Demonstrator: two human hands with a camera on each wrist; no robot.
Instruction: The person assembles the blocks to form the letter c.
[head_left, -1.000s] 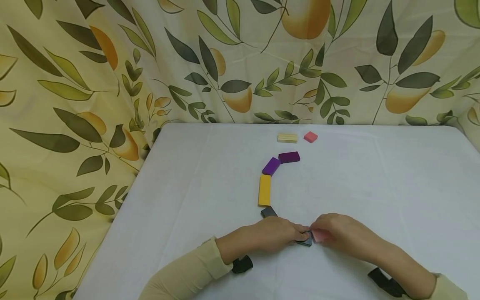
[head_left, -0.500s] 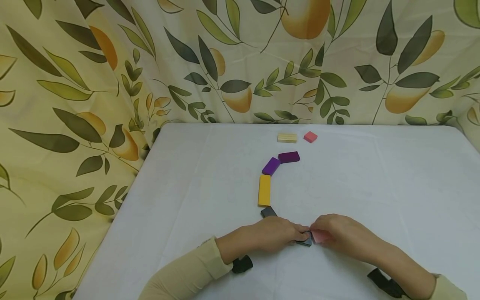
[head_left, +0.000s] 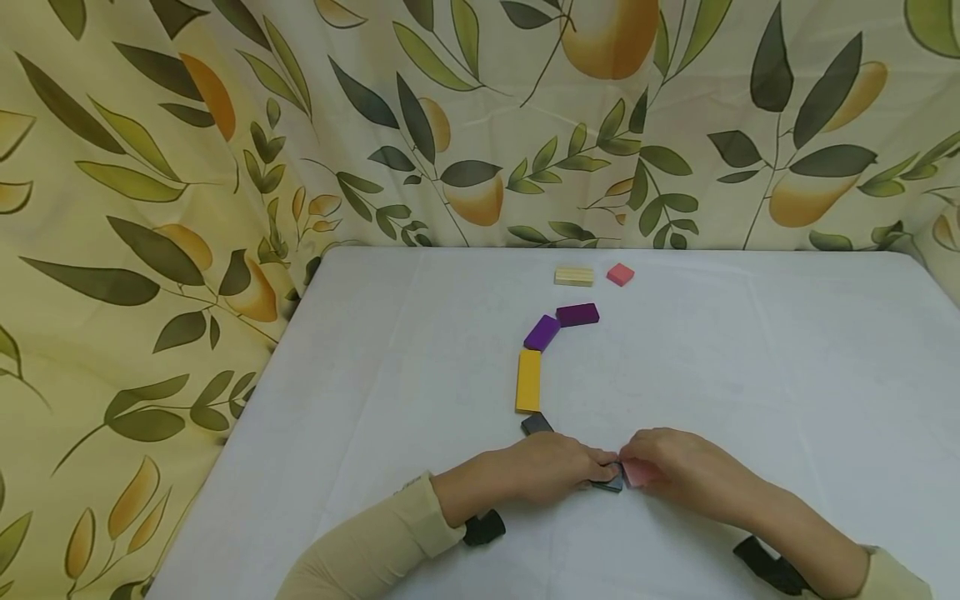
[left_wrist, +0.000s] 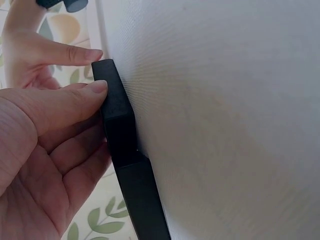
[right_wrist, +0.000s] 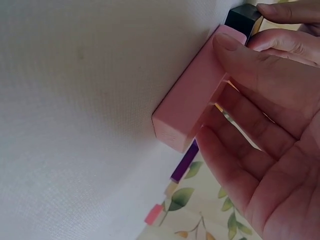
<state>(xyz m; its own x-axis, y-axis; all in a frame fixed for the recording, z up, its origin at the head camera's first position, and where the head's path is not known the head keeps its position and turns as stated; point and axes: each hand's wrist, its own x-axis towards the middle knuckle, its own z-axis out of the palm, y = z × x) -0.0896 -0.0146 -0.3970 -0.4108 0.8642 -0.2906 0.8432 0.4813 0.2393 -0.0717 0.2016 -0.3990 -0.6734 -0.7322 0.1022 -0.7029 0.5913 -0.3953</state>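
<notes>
From where I stand, the right hand (head_left: 686, 468) is pinching a pink block (head_left: 637, 474), thumb on its near side, fingers curled behind; the block lies on the white tablecloth (head_left: 720, 358), at the left edge of that hand. The left hand (head_left: 542, 468) pinches a slate block (head_left: 611, 482) the same way, thumb in front and fingers bent behind, so only the right end shows from above. The pink block's left end sits right beside the slate one's right end; I can't tell whether they touch. Just beyond the left hand, a charcoal block (head_left: 537, 424) lies partly hidden. It meets the near end of a yellow block (head_left: 528, 381), which points away from the person. From its far end the line bends right through a violet block (head_left: 542, 332) to a plum block (head_left: 577, 314), corners touching. Farther back, near the far edge, lie a ridged cream piece (head_left: 573, 276) and, to its right, a coral block (head_left: 620, 274).
</notes>
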